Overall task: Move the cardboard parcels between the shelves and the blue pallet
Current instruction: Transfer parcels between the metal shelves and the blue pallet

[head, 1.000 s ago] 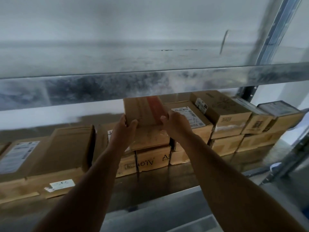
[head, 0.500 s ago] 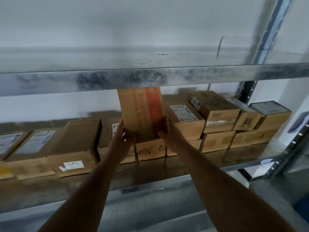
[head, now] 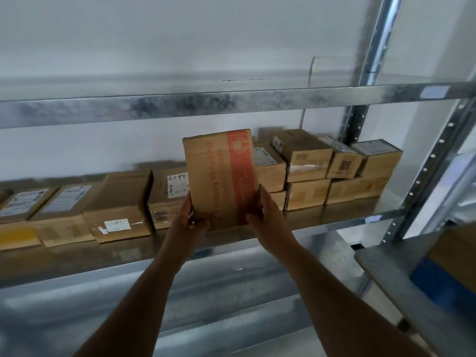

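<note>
A flat cardboard parcel with an orange stripe (head: 219,173) is held upright in front of the middle shelf (head: 257,238). My left hand (head: 186,217) grips its lower left edge and my right hand (head: 265,215) grips its lower right edge. Behind it a row of cardboard parcels lines the shelf: flat ones with white labels at the left (head: 64,202) and stacked small boxes at the right (head: 306,155). A patch of blue (head: 438,282) shows at the lower right, partly hidden by a grey board.
An upper metal shelf beam (head: 231,104) runs across just above the held parcel. A perforated steel upright (head: 425,171) stands at the right. A grey board (head: 412,292) juts in at the lower right. A lower shelf (head: 206,292) lies under my arms.
The orange-striped parcel has come off the stack, tipped upright and moved toward me and lower. My hands have slid to its lower edges. The view has shifted back from the shelf.
</note>
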